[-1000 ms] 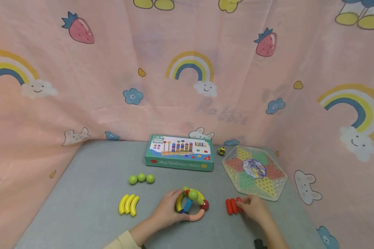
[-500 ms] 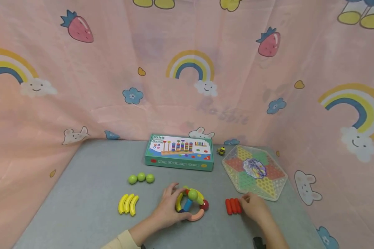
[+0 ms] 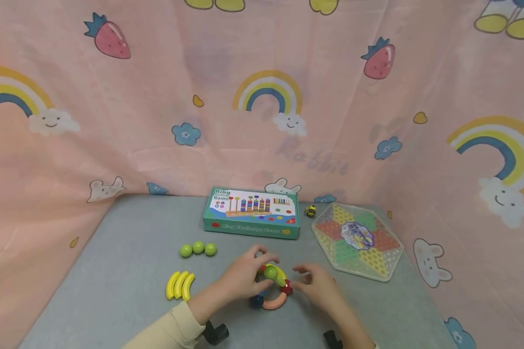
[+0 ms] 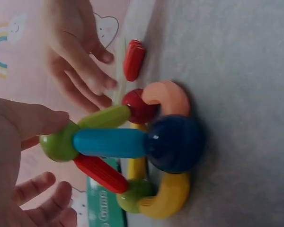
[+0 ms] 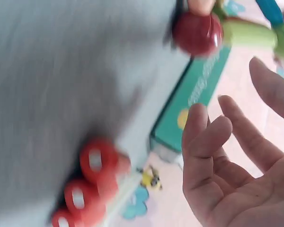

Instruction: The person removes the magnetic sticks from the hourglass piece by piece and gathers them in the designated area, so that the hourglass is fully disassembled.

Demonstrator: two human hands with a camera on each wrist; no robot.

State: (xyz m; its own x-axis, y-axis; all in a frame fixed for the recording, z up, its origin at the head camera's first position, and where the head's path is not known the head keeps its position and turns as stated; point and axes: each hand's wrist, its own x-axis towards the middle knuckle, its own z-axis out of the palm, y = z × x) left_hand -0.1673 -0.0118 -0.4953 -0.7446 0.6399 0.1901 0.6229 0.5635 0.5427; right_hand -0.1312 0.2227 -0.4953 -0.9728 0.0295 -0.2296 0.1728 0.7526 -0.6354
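- The ball-and-rod frame (image 3: 281, 280) stands upright on the counter (image 3: 126, 271), lower centre of the head view; a push from either side could perhaps tip it or twist its joins apart.
- The left hand (image 3: 244, 274) arches over it; one digit lies against the top green ball (image 4: 60, 146) and other fingers are spread. I cannot tell whether it truly pinches the ball. Uneven pressure there could pull the light-blue rod (image 4: 111, 143) or red rod (image 4: 102, 174) loose.
- The right hand (image 3: 320, 291) is spread with fingers loosely bent, nothing visible in it, close to the red ball (image 4: 138, 105). A knock could unseat that ball from the peach arch (image 4: 173, 97).
- The loose red rods (image 4: 134, 60), upper centre of the left wrist view, sit behind the right hand in the head view; a careless sweep might scatter them.
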